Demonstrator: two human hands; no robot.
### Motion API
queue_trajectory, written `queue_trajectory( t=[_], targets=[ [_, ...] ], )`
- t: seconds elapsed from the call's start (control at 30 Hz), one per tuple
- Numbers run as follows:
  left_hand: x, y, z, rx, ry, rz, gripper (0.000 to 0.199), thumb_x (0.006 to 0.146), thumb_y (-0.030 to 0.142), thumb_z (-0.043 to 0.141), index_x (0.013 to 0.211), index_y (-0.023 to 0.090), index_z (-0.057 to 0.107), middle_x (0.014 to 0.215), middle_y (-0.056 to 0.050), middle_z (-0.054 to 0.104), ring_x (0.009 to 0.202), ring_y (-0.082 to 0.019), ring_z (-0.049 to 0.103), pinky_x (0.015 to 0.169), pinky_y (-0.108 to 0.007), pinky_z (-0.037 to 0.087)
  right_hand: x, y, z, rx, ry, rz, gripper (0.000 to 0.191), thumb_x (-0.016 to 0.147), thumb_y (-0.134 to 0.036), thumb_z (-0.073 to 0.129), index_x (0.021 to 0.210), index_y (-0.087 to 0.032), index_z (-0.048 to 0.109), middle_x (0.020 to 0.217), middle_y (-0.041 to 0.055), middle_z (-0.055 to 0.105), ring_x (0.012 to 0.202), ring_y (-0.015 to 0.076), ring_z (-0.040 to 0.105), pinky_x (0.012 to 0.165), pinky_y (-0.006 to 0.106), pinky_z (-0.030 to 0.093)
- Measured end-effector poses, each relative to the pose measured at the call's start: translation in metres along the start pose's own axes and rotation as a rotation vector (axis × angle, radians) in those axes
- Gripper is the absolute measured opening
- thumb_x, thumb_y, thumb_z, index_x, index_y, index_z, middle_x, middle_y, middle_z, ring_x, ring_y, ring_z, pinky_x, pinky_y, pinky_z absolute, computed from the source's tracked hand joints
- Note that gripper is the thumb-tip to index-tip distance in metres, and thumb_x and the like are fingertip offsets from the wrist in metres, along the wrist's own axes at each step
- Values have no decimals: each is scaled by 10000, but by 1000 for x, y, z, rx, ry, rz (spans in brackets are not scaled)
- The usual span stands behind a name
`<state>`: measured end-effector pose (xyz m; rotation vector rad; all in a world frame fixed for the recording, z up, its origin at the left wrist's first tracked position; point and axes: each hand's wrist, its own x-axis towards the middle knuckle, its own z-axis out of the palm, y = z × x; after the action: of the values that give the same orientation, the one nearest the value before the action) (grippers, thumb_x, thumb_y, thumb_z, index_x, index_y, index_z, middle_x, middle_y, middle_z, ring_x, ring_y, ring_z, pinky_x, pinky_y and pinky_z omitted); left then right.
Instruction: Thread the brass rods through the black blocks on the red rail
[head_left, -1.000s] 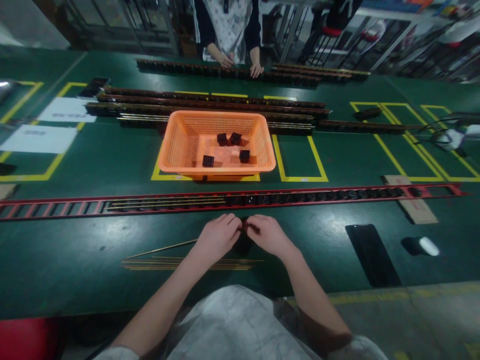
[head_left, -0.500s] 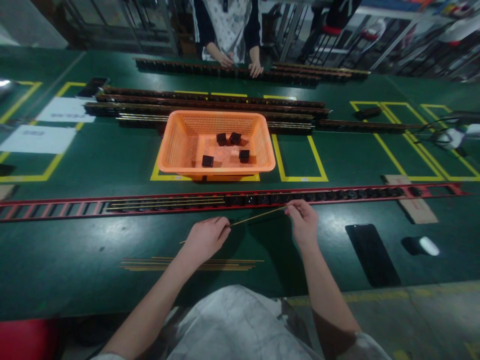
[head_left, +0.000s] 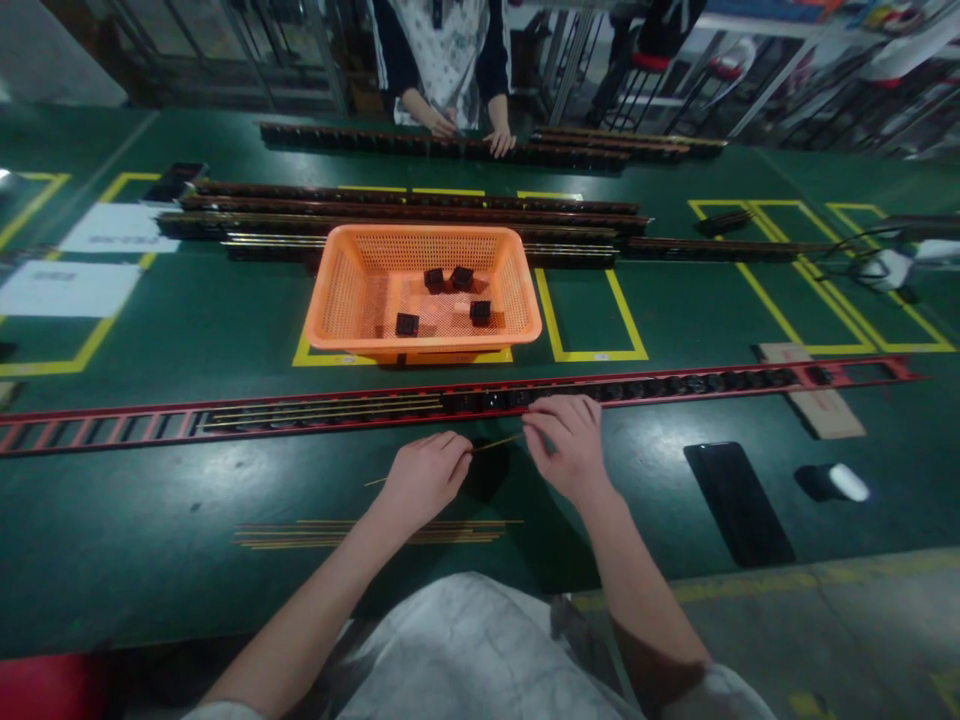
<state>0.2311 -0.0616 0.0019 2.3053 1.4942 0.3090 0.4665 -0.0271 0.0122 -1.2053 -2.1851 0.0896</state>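
My left hand (head_left: 429,474) is closed around a thin brass-coloured rod (head_left: 495,443); the rod's rear end sticks out behind the palm. At the rod's other end, my right hand (head_left: 568,445) has thumb and fingertips pinched on the tip. Both hands are just on the near side of a long red frame (head_left: 112,432), which has rungs at the left and a row of black blocks (head_left: 697,384) along its middle and right. Several rods (head_left: 322,408) lie on top of the frame's left part. More loose rods (head_left: 277,537) rest on the table, partly behind my left forearm.
An orange basket (head_left: 319,325) with several black blocks stands beyond the frame. Behind it lie long dark strips (head_left: 585,213). A phone (head_left: 739,503) and a white mouse-like object (head_left: 849,482) are at the right. A wooden board (head_left: 836,412) sits under the frame. Across the table, a person's hands (head_left: 499,140) touch another strip.
My right hand has moved left along the rod, closer to my left hand, so less rod shows between them. The whole view has shifted slightly.
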Motion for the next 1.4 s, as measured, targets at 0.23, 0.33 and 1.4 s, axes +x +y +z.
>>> queue_trajectory(
  t=[0.23, 0.33, 1.4],
  targets=[
    [15, 13, 2, 57, 77, 19, 221, 992, 203, 415, 994, 201, 636, 925, -32, 692, 868, -160, 654, 783, -285, 515, 10, -17, 13, 28, -296, -107, 190, 989, -195, 487, 1030, -240, 667, 974, 28, 729, 980, 202, 591, 1007, 450, 298],
    [22, 17, 4, 65, 123, 42, 260, 1007, 230, 399, 1025, 201, 657, 932, -38, 692, 874, -165, 651, 801, -300, 511, 5, -10, 13, 3, -284, -78, 217, 1001, -178, 461, 1038, -229, 669, 972, 36, 717, 969, 199, 577, 972, 430, 315],
    [2, 28, 42, 146, 189, -27, 601, 947, 268, 511, 1523, 185, 364, 1673, -168, 159, 1554, -343, 110, 1210, -599, 263, -9, 65, 18, -137, 103, 136, 153, 923, -195, 590, 944, -251, 730, 909, 40, 635, 910, 223, 557, 893, 432, 331]
  ],
)
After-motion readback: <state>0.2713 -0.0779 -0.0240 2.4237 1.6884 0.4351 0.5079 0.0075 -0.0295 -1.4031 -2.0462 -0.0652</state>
